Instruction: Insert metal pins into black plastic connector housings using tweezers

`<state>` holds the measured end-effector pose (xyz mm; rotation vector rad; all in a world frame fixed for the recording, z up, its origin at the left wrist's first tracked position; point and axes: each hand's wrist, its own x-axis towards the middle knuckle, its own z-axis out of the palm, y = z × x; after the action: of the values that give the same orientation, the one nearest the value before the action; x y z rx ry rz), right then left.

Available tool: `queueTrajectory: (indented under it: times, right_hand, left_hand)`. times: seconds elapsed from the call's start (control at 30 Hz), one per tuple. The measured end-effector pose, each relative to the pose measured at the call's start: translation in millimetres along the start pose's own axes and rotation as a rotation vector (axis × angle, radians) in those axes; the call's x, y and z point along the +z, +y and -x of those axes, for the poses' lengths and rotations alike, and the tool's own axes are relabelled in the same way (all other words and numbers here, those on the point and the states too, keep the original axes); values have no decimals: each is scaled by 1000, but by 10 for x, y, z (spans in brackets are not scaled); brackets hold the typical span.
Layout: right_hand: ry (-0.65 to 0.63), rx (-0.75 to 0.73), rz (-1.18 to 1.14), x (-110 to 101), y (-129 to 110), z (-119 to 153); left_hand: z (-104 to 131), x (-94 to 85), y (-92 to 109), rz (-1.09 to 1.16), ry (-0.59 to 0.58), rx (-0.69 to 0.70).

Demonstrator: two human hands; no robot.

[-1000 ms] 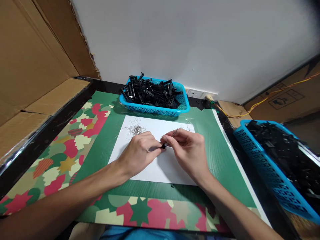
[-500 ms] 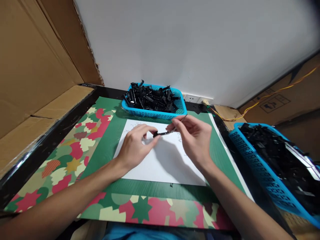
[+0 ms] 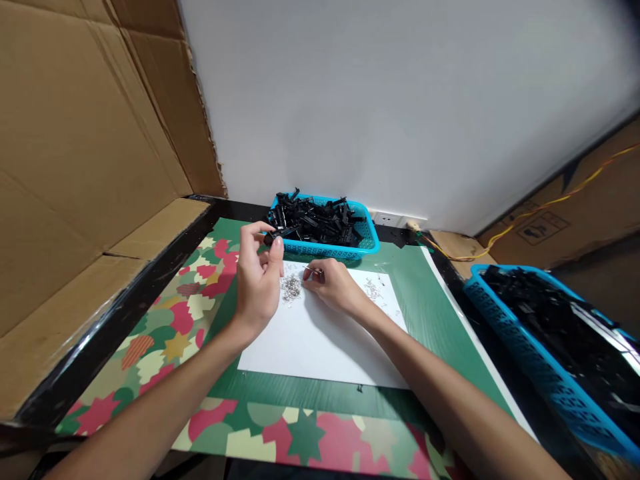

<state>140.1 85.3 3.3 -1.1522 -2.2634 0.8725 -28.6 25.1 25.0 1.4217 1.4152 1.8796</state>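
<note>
My left forearm (image 3: 175,393) slants up from the lower left; my left hand (image 3: 257,280) stands raised just left of centre, thumb and index finger pinching. My right forearm (image 3: 450,383) enters from the lower right, and my right hand (image 3: 335,285) points left near centre, fingertips bunched.

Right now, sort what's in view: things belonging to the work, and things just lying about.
Likely in use:
black part in left hand
thin tool in right hand
small metal pieces
white sheet
far blue basket
side blue basket

Apparently just there:
yellow cable
wall socket
cardboard
</note>
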Motion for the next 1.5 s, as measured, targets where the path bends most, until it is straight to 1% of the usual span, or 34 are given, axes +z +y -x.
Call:
queueTrajectory:
  times: [0.17,0.3,0.37,0.47,0.53,0.6,0.73,0.77,0.9,0.93,1.1,1.2,1.3,1.4,1.5]
  right_hand:
    - [-37,-18,-45,-51,38,-8]
    - [-62,-37,-92,-155,52,63]
    - [-64,-43,-138,-230,68,122]
    - [-72,-36,-303,-379,91,236]
    - [-56,-34,-413,-488,92,324]
    - [-19,-32,-472,-580,82,413]
    - [39,4,-522,-650,66,558]
    - [36,8,-524,-645,66,585]
    - [-31,7,-524,-600,69,661]
    - [-41,7,-525,-592,70,673]
    - [-46,31,-540,-581,79,697]
    - [-39,40,-545,-576,84,707]
    - [-12,17,-521,-558,76,726]
    - [76,2,-454,-509,48,745]
    - [138,31,-444,-424,0,758]
  left_hand:
    - [8,18,10,74,-71,-83]
    - [14,30,3,174,-157,-195]
    - [25,38,-16,186,-244,-259]
    - [60,61,-52,131,-396,-343]
    - [104,88,-67,79,-487,-381]
    - [164,123,-69,61,-567,-399]
    - [300,186,-37,74,-703,-366]
    - [328,194,-25,56,-726,-329]
    - [386,194,39,-129,-798,-84]
    - [388,190,57,-174,-814,-54]
    - [375,170,131,-279,-900,-58]
    - [381,169,146,-292,-938,-69]
    - [398,176,135,-301,-930,-85]
    - [413,183,118,-276,-867,-113]
    - [422,190,108,-215,-749,-189]
